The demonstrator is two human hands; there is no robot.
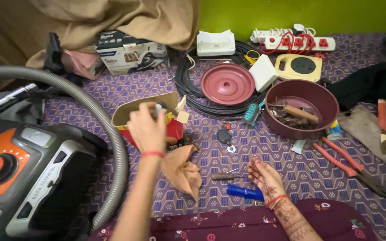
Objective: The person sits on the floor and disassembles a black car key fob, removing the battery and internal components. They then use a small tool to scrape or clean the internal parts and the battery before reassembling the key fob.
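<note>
My left hand (147, 127) is raised over an open red and tan cardboard box (132, 114), fingers closed around a small grey object that is partly hidden. My right hand (264, 175) rests palm up on the patterned purple mat (228, 165), fingers loosely apart, holding nothing. Just left of it lies a small screwdriver with a brown handle (223, 176), and a blue-handled tool (244, 193) lies right below the hand. A crumpled tan cloth (182, 172) lies between my arms.
A grey vacuum cleaner (27, 174) with its ribbed hose (112, 134) fills the left. A maroon bowl (331, 105) holds rusty tools; a maroon lid (228, 83), black cable coil (186, 85), orange-handled pliers (342, 163), power strip (298, 43) and appliance box (130, 56) lie around.
</note>
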